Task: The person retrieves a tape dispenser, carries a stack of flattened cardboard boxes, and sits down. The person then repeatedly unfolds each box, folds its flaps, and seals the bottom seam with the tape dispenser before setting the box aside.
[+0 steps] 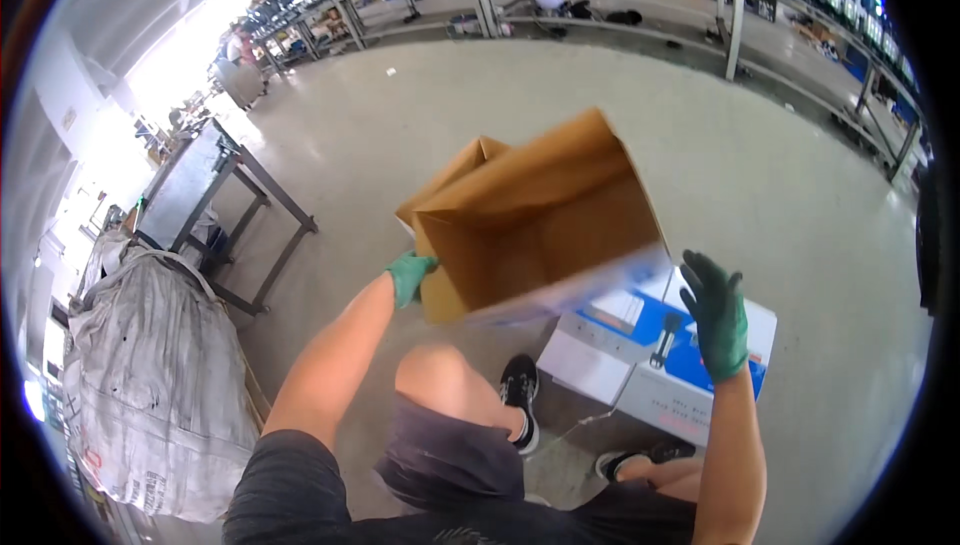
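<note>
An open brown cardboard box (540, 225) hangs tilted in the air above my knees, its open side facing me and its lower edge blurred. My left hand (408, 275), in a green glove, grips the box at its lower left corner. My right hand (716, 317), also gloved in green, is raised with fingers spread just right of the box and holds nothing. Below it on the floor lie white and blue printed cartons (650, 355). My bare knee (440, 375) and black shoe (518, 390) show beneath the box.
A large grey woven sack (150, 395) bulges at the left. A metal-framed table (215, 195) stands behind it. Long shelving racks (640, 5) run along the far side of the concrete floor (780, 165). A person (240, 50) stands far off at the upper left.
</note>
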Motion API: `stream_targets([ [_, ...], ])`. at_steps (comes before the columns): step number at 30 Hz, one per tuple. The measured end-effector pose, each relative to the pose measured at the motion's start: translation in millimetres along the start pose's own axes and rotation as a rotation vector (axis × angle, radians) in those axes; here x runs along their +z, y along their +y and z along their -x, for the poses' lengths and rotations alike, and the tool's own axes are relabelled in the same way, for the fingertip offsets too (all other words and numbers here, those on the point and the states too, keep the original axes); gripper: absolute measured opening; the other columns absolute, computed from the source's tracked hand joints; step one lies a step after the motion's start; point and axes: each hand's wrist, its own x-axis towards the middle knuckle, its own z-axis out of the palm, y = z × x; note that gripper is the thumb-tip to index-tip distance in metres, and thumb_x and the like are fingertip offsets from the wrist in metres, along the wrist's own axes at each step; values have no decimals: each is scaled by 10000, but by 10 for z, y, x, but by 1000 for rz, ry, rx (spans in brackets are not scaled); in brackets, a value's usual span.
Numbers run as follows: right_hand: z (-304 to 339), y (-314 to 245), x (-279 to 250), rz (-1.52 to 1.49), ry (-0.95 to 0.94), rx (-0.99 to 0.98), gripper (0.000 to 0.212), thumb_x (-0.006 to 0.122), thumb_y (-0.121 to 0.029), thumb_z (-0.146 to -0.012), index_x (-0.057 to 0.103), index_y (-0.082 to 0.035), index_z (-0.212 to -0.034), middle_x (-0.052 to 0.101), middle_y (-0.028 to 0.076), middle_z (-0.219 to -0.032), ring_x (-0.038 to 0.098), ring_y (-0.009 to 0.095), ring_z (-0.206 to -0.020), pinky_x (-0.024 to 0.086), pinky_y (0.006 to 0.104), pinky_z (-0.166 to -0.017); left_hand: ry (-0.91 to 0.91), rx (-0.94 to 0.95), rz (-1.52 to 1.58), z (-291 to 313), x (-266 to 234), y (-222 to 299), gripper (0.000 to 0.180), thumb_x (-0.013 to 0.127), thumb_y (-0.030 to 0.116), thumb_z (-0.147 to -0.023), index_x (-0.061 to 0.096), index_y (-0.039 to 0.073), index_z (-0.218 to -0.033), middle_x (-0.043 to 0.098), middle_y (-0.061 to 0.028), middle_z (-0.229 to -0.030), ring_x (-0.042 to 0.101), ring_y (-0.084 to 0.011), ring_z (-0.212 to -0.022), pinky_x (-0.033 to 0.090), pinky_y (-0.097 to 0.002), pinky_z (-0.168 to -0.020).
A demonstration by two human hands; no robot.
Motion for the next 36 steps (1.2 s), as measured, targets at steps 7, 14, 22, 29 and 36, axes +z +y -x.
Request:
stream_targets([
  [7,342,187,-213,-3,91,207,681,454,-601,-961,579,-8,-1272,672,143,-1143,650,255,-1024,516,379,-887,202,-223,315,-827,85,-803,340,476,174,-976,500,44,-1289,609,-204,-1214,643,-382,-1039,563,-569,-839],
  [14,670,638,-505,284,140,439,611,478,-525,-985,595,23,-1227,688,157,-1070,673,254,-965,535,368,-855,282,-157,400,-1753,85,-1200,377,382,170,-953,505,10,-1271,625,-219,-1184,656,-415,-1001,567,-632,-782],
  [22,690,873,-700,379,134,610,524,486,-439,-1010,601,28,-1218,695,137,-1043,662,204,-960,525,334,-856,485,-169,331,-2458,0,-574,359,464,237,-908,555,101,-1228,635,-151,-1169,659,-335,-979,572,-562,-646],
  [29,613,913,-1180,995,157,708,384,616,-299,-944,621,-38,-1225,684,169,-1112,641,221,-971,493,342,-881,417,-71,317,-2160,-270,-652,609,362,586,-986,526,80,-1283,572,-123,-1200,627,-304,-941,557,-474,-798],
  [36,1369,1465,-2768,1570,774,901,476,612,-281,-885,565,-37,-1290,558,226,-1314,535,381,-1231,469,437,-984,-194,-214,-359,-1347,1107,-422,318,452,357,-989,553,65,-1061,649,-93,-976,643,-224,-711,556,-391,-645],
])
